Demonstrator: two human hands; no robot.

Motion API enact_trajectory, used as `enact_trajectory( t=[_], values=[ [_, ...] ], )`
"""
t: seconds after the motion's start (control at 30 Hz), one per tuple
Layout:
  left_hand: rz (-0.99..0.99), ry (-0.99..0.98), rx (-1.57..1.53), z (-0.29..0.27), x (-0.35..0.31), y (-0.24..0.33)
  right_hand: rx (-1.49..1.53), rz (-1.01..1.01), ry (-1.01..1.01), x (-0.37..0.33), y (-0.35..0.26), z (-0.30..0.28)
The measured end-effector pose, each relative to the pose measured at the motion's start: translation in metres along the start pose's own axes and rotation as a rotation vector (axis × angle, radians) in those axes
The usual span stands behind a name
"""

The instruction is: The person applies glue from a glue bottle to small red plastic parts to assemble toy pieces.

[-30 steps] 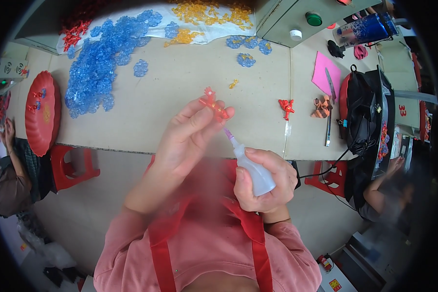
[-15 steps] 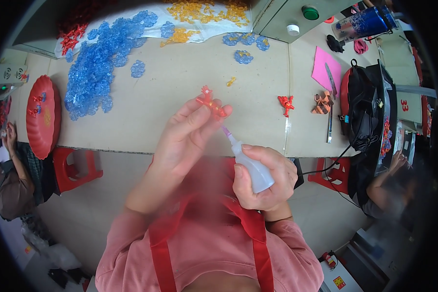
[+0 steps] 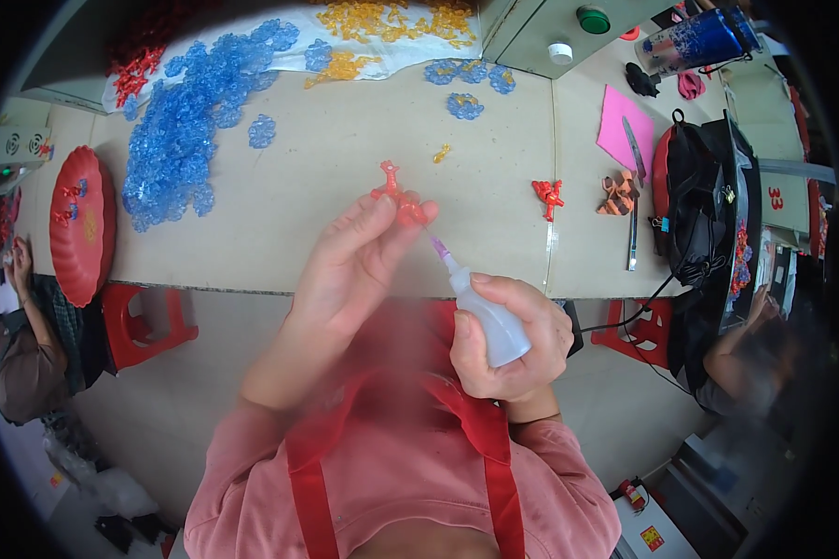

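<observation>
My left hand (image 3: 350, 270) pinches a small orange-red plastic piece (image 3: 396, 191) between thumb and fingertips, held up over the table's near edge. My right hand (image 3: 513, 340) is wrapped around a small white squeeze bottle (image 3: 489, 312). Its thin pinkish nozzle (image 3: 438, 248) points up and left, with the tip touching or almost touching the underside of the orange-red piece.
The beige table (image 3: 280, 224) bears a heap of blue plastic pieces (image 3: 191, 130), yellow ones (image 3: 391, 23), red ones (image 3: 135, 65), a loose red piece (image 3: 548, 194), a pink sheet (image 3: 625, 126). A red tray (image 3: 79, 224), red stools (image 3: 144, 321), a black bag (image 3: 704, 214), people at both sides.
Both hands have barely moved. The nozzle tip stays at the orange-red piece, which my left hand has turned slightly.
</observation>
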State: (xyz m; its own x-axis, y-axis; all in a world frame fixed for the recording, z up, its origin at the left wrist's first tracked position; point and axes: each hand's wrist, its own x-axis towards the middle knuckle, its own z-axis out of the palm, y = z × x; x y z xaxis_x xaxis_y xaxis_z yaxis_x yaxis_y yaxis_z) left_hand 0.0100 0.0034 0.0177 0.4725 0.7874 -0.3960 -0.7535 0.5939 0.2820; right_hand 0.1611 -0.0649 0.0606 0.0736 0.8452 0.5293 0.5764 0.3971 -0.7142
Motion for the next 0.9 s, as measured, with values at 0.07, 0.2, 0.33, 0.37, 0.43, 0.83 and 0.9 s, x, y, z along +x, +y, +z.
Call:
enact_trajectory(
  t=[0.07, 0.2, 0.33, 0.37, 0.43, 0.83, 0.9],
  values=[
    [0.0, 0.002, 0.002, 0.0, 0.0, -0.001, -0.002, 0.001, -0.003, 0.0, 0.0, 0.0],
    [0.002, 0.016, -0.01, -0.001, -0.001, 0.0, -0.018, 0.011, -0.02, 0.001, -0.001, 0.0],
    [-0.007, 0.004, -0.025, -0.002, 0.0, -0.001, -0.022, -0.003, -0.019, 0.001, 0.001, 0.001],
    [-0.007, 0.004, -0.025, -0.002, 0.0, -0.001, -0.021, 0.002, -0.023, 0.002, 0.001, 0.001],
    [-0.012, -0.004, -0.044, -0.002, 0.0, -0.001, -0.02, 0.007, -0.026, 0.002, 0.001, 0.001],
    [0.102, 0.107, -0.039, -0.024, 0.01, 0.024, 0.622, 0.758, 0.25, 0.03, 0.058, 0.027],
    [0.122, 0.109, -0.013, -0.026, 0.008, 0.025, 0.458, 0.722, 0.153, 0.042, 0.096, 0.03]
  ],
)
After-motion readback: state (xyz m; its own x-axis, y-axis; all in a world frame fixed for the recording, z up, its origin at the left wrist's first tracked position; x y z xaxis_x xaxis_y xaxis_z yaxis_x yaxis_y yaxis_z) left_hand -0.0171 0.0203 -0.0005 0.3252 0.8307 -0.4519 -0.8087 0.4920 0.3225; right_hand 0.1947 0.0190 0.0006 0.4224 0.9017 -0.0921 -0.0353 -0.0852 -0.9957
